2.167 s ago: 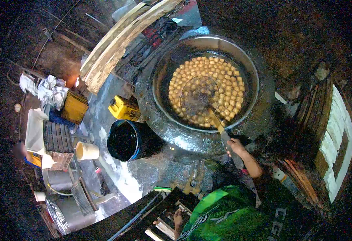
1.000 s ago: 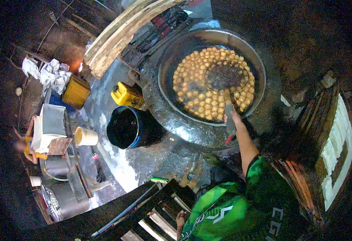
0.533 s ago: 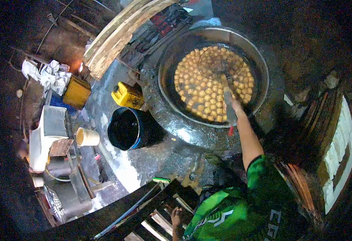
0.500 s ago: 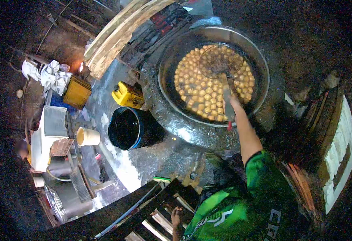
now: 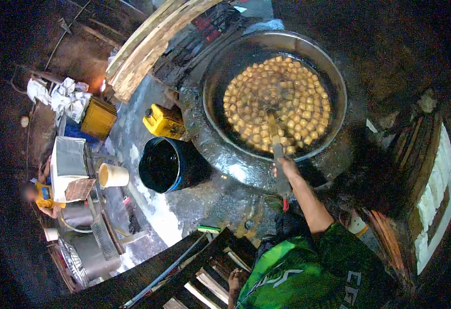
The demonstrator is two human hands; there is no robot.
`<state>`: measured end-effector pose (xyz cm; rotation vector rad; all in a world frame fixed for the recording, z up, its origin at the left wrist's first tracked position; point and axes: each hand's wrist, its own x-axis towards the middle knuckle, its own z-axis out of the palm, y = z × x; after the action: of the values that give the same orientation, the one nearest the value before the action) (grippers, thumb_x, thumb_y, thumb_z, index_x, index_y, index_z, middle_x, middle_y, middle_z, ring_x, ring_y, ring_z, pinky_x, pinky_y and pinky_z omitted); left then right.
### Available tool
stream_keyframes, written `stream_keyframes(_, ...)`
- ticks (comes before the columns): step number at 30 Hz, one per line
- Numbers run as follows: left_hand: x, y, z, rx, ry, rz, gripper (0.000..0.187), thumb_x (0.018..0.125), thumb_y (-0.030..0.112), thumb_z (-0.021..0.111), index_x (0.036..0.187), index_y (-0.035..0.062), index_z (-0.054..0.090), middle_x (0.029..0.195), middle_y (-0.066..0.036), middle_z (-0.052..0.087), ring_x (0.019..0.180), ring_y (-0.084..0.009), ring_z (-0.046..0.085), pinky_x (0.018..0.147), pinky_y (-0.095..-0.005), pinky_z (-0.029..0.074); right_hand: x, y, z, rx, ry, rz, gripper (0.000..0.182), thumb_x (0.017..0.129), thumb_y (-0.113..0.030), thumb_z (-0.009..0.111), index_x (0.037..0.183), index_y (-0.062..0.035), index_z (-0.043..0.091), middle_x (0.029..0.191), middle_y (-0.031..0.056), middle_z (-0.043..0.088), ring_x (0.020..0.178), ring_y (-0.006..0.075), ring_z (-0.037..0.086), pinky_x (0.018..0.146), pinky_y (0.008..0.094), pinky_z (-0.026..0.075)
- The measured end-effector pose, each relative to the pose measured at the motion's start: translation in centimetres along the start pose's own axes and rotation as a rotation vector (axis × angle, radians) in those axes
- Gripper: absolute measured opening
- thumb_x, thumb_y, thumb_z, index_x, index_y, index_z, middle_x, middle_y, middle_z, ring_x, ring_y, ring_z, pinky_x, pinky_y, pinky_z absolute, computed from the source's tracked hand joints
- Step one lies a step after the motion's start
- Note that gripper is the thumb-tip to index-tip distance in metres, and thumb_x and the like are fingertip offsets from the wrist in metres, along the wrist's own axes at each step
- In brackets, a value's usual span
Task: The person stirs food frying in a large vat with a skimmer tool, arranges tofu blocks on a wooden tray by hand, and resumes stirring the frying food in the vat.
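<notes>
My right hand [image 5: 286, 168] is wrapped round the handle of a long skimmer [image 5: 273, 126] at the near rim of a large round pan [image 5: 342, 110]. The skimmer's head is blurred and lies among many golden-brown pieces [image 5: 302, 105] floating in dark liquid. A red tip hangs at the handle's near end. Down by the green shirt at the bottom, my left hand [image 5: 234, 280] is partly in view beside wooden slats; what its fingers do is unclear.
Left of the pan are a blue-rimmed drum [image 5: 159, 165], a yellow jerrycan [image 5: 163, 121] and a cream bucket [image 5: 113, 175]. Curved planks [image 5: 153, 44] lie above. A green-headed brush [image 5: 208, 229] is near the slats. At far left is a person [image 5: 45, 198] in yellow.
My right hand has pulled back toward me with the skimmer, whose head moved from the pan's far part toward its middle. The person at far left shows more.
</notes>
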<state>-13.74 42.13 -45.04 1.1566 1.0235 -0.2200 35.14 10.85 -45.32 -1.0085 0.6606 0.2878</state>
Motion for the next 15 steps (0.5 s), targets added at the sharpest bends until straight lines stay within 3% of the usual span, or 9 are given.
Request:
stream_keyframes(4, 2.1, 1.3, -0.4, -0.005, -0.148, 0.139, 0.022, 0.089, 0.018, 0.050, 0.108, 0.0073, 0.054, 0.098, -0.005, 0.062, 0.086, -0.0174, 0.059, 0.077, -0.0308, 0.049, 5.3, 1.5, -1.9, -0.189, -0.029, -0.003, 0.017, 0.087, -0.017, 0.048, 0.086, -0.0016, 0.053, 0.061, 0.0080, 0.054, 0.045, 0.0189, 0.052, 0.040, 0.0338, 0.045)
stream_keyframes(5, 3.2, 1.8, -1.2, 0.476, -0.092, 0.305, 0.020, 0.089, 0.015, 0.052, 0.107, 0.0059, 0.055, 0.097, -0.005, 0.061, 0.088, -0.0180, 0.057, 0.079, -0.0311, 0.048, 4.1, -0.7, -0.7, -0.147, -0.038, 0.066, 0.017, 0.087, -0.019, 0.048, 0.085, -0.0018, 0.053, 0.060, 0.0077, 0.053, 0.045, 0.0186, 0.052, 0.040, 0.0336, 0.045)
stream_keyframes(7, 5.7, 2.0, -1.9, 0.447, 0.112, 0.169, 0.022, 0.090, 0.011, 0.052, 0.110, 0.0019, 0.054, 0.094, -0.006, 0.061, 0.090, -0.0191, 0.056, 0.083, -0.0313, 0.046, 3.3, -2.8, 0.0, -0.044, -0.117, 0.124, 0.019, 0.087, -0.021, 0.050, 0.086, -0.0023, 0.053, 0.060, 0.0072, 0.053, 0.045, 0.0181, 0.051, 0.041, 0.0326, 0.045)
stream_keyframes(8, 6.0, 1.8, -2.5, 0.451, 0.109, 0.166, 0.022, 0.090, 0.011, 0.052, 0.110, 0.0019, 0.054, 0.094, -0.006, 0.061, 0.090, -0.0191, 0.056, 0.083, -0.0313, 0.046, 3.3, -2.6, -1.0, 0.015, -0.187, 0.114, 0.020, 0.088, -0.023, 0.051, 0.087, -0.0025, 0.054, 0.061, 0.0070, 0.054, 0.045, 0.0179, 0.051, 0.042, 0.0318, 0.046)
stream_keyframes(10, 4.3, 5.4, 0.1, -0.005, -0.056, 0.188, 0.024, 0.090, 0.011, 0.052, 0.111, -0.0009, 0.051, 0.097, -0.009, 0.061, 0.089, -0.0186, 0.056, 0.082, -0.0312, 0.046, 0.8, -3.6, -3.0, 0.087, -0.183, 0.192, 0.022, 0.088, -0.024, 0.051, 0.091, -0.0025, 0.054, 0.061, 0.0069, 0.054, 0.046, 0.0175, 0.052, 0.043, 0.0311, 0.046)
stream_keyframes(11, 2.6, 6.7, 1.2, 0.375, -0.068, 0.403, 0.024, 0.090, 0.011, 0.051, 0.111, -0.0018, 0.050, 0.096, -0.010, 0.060, 0.089, -0.0189, 0.056, 0.082, -0.0320, 0.047, -1.0, -3.7, -3.6, 0.153, -0.179, 0.275, 0.025, 0.089, -0.026, 0.052, 0.095, -0.0025, 0.054, 0.061, 0.0068, 0.054, 0.048, 0.0170, 0.052, 0.044, 0.0304, 0.046)
stream_keyframes(12, 1.0, 8.0, 2.4, 0.739, 0.002, 0.633, 0.024, 0.091, 0.010, 0.051, 0.111, -0.0028, 0.050, 0.096, -0.011, 0.060, 0.088, -0.0193, 0.056, 0.081, -0.0328, 0.047, -2.8, -3.1, -4.1, 0.224, -0.177, 0.199, 0.033, 0.090, -0.033, 0.049, 0.101, -0.0025, 0.054, 0.066, 0.0072, 0.056, 0.052, 0.0161, 0.053, 0.045, 0.0291, 0.046)
stream_keyframes(14, 0.9, 6.9, 1.9, -0.098, 0.082, 0.155, 0.024, 0.091, 0.011, 0.051, 0.110, -0.0028, 0.050, 0.096, -0.011, 0.059, 0.089, -0.0191, 0.056, 0.082, -0.0322, 0.047, -5.4, -1.8, -4.8, 0.219, -0.178, 0.150, 0.037, 0.091, -0.037, 0.043, 0.100, -0.0031, 0.053, 0.072, 0.0077, 0.057, 0.054, 0.0168, 0.053, 0.046, 0.0297, 0.046)
stream_keyframes(15, -0.9, 7.7, 3.2, -0.218, 0.029, 0.208, 0.024, 0.091, 0.012, 0.052, 0.110, -0.0024, 0.051, 0.095, -0.010, 0.059, 0.089, -0.0182, 0.056, 0.081, -0.0314, 0.046, -5.8, -0.8, -5.3, 0.214, -0.181, 0.154, 0.037, 0.091, -0.037, 0.043, 0.100, -0.0031, 0.053, 0.072, 0.0077, 0.057, 0.054, 0.0168, 0.053, 0.046, 0.0297, 0.046)
